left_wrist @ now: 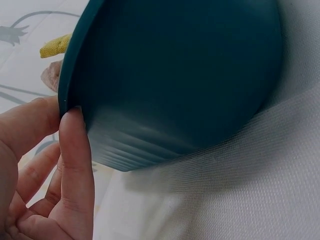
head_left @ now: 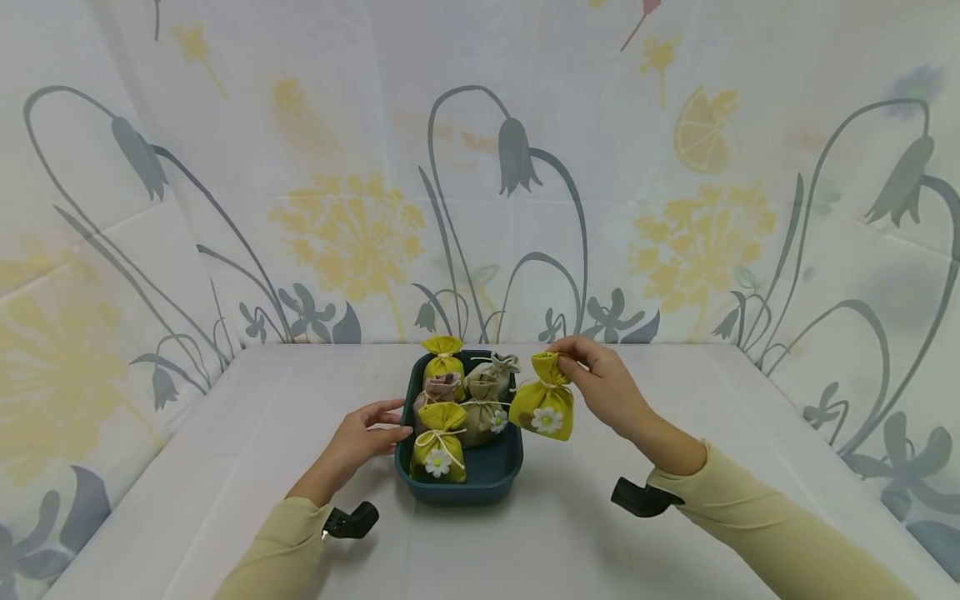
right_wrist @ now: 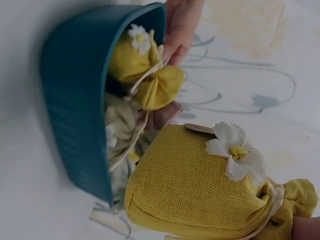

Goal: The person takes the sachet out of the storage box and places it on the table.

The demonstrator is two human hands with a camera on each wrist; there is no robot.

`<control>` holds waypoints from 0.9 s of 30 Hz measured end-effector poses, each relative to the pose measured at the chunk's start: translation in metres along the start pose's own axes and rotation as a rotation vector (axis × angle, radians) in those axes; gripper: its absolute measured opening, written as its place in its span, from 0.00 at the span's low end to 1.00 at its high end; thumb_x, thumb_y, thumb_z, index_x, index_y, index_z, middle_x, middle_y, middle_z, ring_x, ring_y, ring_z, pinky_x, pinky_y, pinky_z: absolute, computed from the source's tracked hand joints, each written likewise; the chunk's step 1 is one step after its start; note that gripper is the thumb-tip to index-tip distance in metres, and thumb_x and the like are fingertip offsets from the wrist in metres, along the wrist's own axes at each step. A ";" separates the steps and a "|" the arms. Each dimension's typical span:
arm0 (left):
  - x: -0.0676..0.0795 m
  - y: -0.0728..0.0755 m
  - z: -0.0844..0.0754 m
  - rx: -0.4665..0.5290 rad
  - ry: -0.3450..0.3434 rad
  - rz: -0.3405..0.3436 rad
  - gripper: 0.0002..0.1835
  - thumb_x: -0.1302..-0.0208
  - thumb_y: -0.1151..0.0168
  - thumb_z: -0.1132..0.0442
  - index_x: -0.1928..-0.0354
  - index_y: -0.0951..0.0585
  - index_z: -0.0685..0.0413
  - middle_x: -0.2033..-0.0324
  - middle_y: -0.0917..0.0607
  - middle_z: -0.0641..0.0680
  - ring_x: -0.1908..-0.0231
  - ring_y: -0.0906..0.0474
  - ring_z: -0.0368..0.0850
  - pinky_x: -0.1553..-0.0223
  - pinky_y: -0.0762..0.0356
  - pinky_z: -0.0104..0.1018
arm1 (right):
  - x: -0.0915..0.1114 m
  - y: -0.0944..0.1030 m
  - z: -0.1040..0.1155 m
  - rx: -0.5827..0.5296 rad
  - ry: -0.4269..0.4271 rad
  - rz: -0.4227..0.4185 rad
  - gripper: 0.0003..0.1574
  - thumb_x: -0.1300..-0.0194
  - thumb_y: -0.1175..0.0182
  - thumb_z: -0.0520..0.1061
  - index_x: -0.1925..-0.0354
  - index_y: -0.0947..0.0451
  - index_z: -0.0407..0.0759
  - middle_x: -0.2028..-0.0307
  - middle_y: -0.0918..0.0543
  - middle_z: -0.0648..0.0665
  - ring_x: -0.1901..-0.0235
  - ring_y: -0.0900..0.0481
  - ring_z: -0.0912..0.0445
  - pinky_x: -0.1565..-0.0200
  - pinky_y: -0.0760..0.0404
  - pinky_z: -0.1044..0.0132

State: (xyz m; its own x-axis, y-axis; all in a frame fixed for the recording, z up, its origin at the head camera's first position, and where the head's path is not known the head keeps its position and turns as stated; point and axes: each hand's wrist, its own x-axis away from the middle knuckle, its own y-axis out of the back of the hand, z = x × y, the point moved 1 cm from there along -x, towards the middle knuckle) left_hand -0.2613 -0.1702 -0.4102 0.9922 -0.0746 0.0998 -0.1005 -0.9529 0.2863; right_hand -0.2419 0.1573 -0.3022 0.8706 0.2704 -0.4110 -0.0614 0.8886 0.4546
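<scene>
My right hand [head_left: 603,383] pinches the gathered top of a yellow drawstring pouch [head_left: 542,408] with a white flower on its front. The pouch hangs beside the right rim of a dark teal plastic bin [head_left: 465,493]; up close in the right wrist view, the pouch [right_wrist: 195,185] shows its tied cord. With thumb and finger, my left hand [head_left: 363,435] grips the bin's left rim, as the left wrist view shows at the bin wall [left_wrist: 175,75]. Inside stand a front yellow pouch [head_left: 438,454], a rear yellow pouch [head_left: 444,367], a pinkish pouch [head_left: 435,392] and greyish-beige pouches [head_left: 480,421].
A white cloth [head_left: 300,375] covers the table under the bin. Behind it hangs a backdrop [head_left: 480,225] printed with grey and yellow flowers. A black wrist device [head_left: 352,521] sits by the left sleeve, and another black wrist device [head_left: 645,497] by the right.
</scene>
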 end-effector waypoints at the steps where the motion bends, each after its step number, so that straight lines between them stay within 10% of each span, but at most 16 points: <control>1: 0.000 0.000 0.000 0.002 -0.002 0.000 0.30 0.45 0.31 0.60 0.39 0.28 0.55 0.53 0.23 0.58 0.61 0.22 0.45 0.60 0.20 0.39 | -0.001 0.003 -0.002 -0.003 -0.008 -0.002 0.10 0.31 0.52 0.33 0.55 0.26 0.31 0.59 0.21 0.38 0.59 0.24 0.50 0.58 0.23 0.70; 27: 0.002 0.000 -0.002 0.012 0.005 0.013 0.31 0.46 0.31 0.59 0.39 0.28 0.54 0.53 0.24 0.59 0.61 0.21 0.46 0.61 0.20 0.39 | -0.045 0.058 -0.076 -0.166 -0.245 0.192 0.17 0.30 0.53 0.34 0.48 0.31 0.22 0.57 0.21 0.41 0.60 0.23 0.59 0.55 0.24 0.67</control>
State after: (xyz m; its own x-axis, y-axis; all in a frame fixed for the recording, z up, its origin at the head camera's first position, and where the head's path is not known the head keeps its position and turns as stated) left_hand -0.2593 -0.1694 -0.4084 0.9905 -0.0852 0.1084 -0.1120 -0.9554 0.2733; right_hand -0.3222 0.2250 -0.3172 0.9256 0.3593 -0.1192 -0.2964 0.8837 0.3624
